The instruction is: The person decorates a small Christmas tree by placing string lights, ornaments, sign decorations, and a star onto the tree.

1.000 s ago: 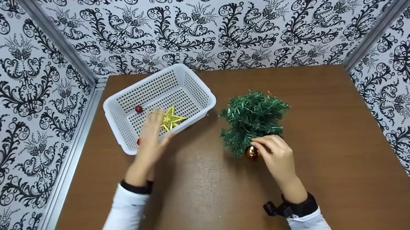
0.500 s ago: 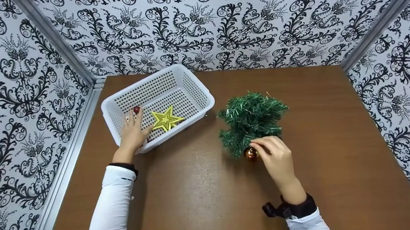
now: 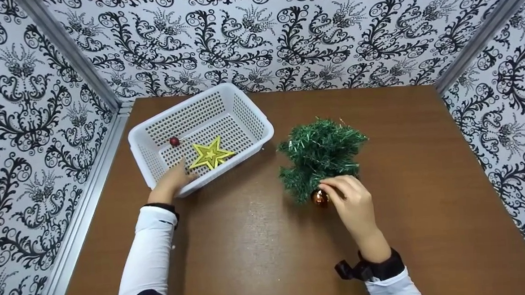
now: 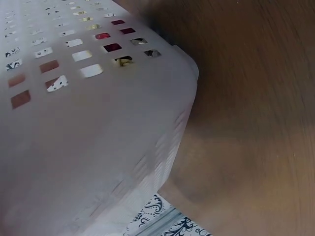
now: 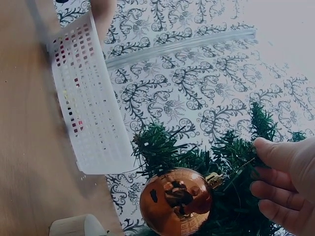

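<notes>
My right hand (image 3: 354, 205) pinches the thin string of a shiny copper-coloured bauble (image 3: 320, 198) at the near side of a small green tinsel Christmas tree (image 3: 321, 146). In the right wrist view, the bauble (image 5: 174, 204) hangs beside the branches, with the thumb and fingertips (image 5: 268, 150) at its string. My left hand (image 3: 171, 183) reaches over the near-left corner of a white perforated basket (image 3: 268, 129). Its fingers dip inside, mostly hidden from the head view. Beyond them lie a yellow star (image 3: 210, 154) and a small dark red bauble (image 3: 174, 141).
The basket and tree stand on a brown wooden table (image 3: 258, 246). Patterned walls (image 3: 257, 40) and metal rails (image 3: 71, 58) border it. Through the holes of the basket wall (image 4: 98, 137), red and gold bits show in the left wrist view.
My left hand has moved left from above the star to the basket's near-left corner, then lowered inside. The right hand keeps nearly the same place at the bauble.
</notes>
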`<state>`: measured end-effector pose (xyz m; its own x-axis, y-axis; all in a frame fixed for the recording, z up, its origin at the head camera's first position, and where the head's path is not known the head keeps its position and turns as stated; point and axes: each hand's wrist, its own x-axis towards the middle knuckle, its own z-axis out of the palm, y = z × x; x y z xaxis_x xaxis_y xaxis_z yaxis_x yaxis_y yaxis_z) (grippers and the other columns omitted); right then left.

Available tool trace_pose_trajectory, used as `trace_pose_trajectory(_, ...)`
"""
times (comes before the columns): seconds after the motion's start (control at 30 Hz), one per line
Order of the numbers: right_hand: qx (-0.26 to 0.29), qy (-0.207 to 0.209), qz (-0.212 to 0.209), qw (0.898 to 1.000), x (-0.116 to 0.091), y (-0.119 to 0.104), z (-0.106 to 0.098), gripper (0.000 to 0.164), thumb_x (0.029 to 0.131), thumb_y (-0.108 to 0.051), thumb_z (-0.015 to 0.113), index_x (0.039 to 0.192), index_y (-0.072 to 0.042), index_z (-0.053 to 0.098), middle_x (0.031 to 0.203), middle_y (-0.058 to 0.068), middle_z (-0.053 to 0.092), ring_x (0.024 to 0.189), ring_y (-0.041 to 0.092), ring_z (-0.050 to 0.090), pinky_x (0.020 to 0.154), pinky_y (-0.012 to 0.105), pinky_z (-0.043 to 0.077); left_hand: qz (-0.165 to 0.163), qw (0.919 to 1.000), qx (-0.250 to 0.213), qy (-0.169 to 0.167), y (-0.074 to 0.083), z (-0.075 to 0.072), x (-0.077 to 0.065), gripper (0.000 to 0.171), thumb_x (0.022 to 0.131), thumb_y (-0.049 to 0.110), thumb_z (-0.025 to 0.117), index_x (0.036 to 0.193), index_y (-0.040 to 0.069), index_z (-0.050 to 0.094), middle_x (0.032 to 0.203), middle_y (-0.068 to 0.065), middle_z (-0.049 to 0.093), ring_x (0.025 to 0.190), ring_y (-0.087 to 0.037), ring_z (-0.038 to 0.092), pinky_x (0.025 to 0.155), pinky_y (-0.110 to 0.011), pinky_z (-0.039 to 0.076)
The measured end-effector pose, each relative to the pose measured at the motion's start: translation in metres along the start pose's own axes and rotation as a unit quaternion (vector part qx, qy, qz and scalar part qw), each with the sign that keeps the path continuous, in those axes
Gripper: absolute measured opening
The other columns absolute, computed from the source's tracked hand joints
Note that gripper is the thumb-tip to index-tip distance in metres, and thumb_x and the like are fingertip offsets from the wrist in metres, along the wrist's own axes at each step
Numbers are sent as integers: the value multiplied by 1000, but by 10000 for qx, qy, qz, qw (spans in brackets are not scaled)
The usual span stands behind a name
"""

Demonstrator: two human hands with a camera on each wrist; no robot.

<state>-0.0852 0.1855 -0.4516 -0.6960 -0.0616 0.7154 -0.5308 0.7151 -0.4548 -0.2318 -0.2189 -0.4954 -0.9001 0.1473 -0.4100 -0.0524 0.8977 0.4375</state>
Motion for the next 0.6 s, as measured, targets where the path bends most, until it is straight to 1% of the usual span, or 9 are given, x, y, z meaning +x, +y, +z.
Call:
trace_pose_trajectory(0.03, 1, -8, -15, 10000, 0, 0, 0, 12, 76, -14, 70, 87, -14, 70, 83, -4, 63, 78, 7, 56, 69, 15, 44, 14, 10000, 40, -47, 0, 1, 1, 66, 90, 28, 50, 137, -7, 20, 137, -28, 29, 123, -40, 32, 103, -49, 25)
trace_pose_trajectory(0.1, 15, -3, -40, 10000, 0, 1, -1, 12, 75, -14, 70, 87, -14, 70, 82, -4, 63, 78, 7, 56, 69, 16, 44, 80, 9998, 195, -59, -1, 2, 3, 53, 88, 20, 52, 129, -9, 37, 126, -27, 44, 112, -38, 44, 96, -48, 35)
trace_pose_trajectory(0.2, 47, 13, -71, 10000, 1, 2, -1, 11, 75, -13, 70, 86, -13, 70, 82, -3, 63, 77, 8, 56, 68, 16, 44, 219, 9991, 373, -21, -3, 3, 4, 38, 84, 10, 53, 116, -10, 51, 113, -26, 54, 100, -36, 51, 88, -46, 41)
trace_pose_trajectory(0.23, 64, 17, -77, 9999, 2, 2, -1, 11, 75, -13, 70, 86, -13, 70, 82, -3, 63, 76, 8, 56, 68, 16, 44, 211, 9990, 392, -14, -3, 2, 4, 35, 83, 8, 53, 113, -10, 54, 110, -26, 55, 98, -36, 52, 86, -45, 42)
trace_pose_trajectory(0.3, 68, 10, -88, 9999, 2, 2, -1, 11, 75, -13, 70, 86, -13, 70, 82, -3, 63, 76, 8, 56, 69, 16, 44, 218, 9986, 488, 38, -3, 1, 3, 34, 80, 4, 53, 112, -9, 56, 111, -25, 56, 99, -36, 53, 87, -44, 42)
trace_pose_trajectory(0.4, 87, -5, -99, 9999, 2, 3, 0, 11, 76, -13, 70, 86, -13, 70, 82, -4, 63, 77, 8, 56, 70, 17, 44, 106, 9974, 711, 114, -1, -1, -2, 27, 76, 0, 51, 100, -7, 63, 100, -23, 60, 85, -32, 54, 78, -42, 46)
trace_pose_trajectory(0.5, 89, -1, -107, 9999, 2, 3, 0, 10, 76, -13, 70, 86, -14, 70, 82, -4, 63, 77, 8, 56, 70, 17, 44, -7, 9954, 948, 141, 3, -2, -8, 23, 73, -2, 50, 90, -5, 66, 92, -20, 61, 74, -27, 51, 70, -40, 47)
trace_pose_trajectory(0.53, 78, 2, -110, 9999, 2, 3, 0, 10, 76, -13, 70, 86, -14, 70, 82, -4, 63, 77, 8, 56, 70, 17, 44, -53, 9954, 946, 155, 4, -2, -9, 23, 73, -3, 49, 89, -6, 65, 91, -20, 61, 72, -26, 50, 69, -40, 46)
trace_pose_trajectory(0.6, 67, 4, -95, 9999, 2, 3, 0, 10, 76, -13, 70, 86, -14, 69, 82, -4, 63, 77, 8, 55, 70, 17, 43, -127, 9956, 910, 165, 6, -4, -12, 26, 73, -3, 49, 94, -6, 64, 95, -21, 61, 75, -26, 51, 71, -40, 47)
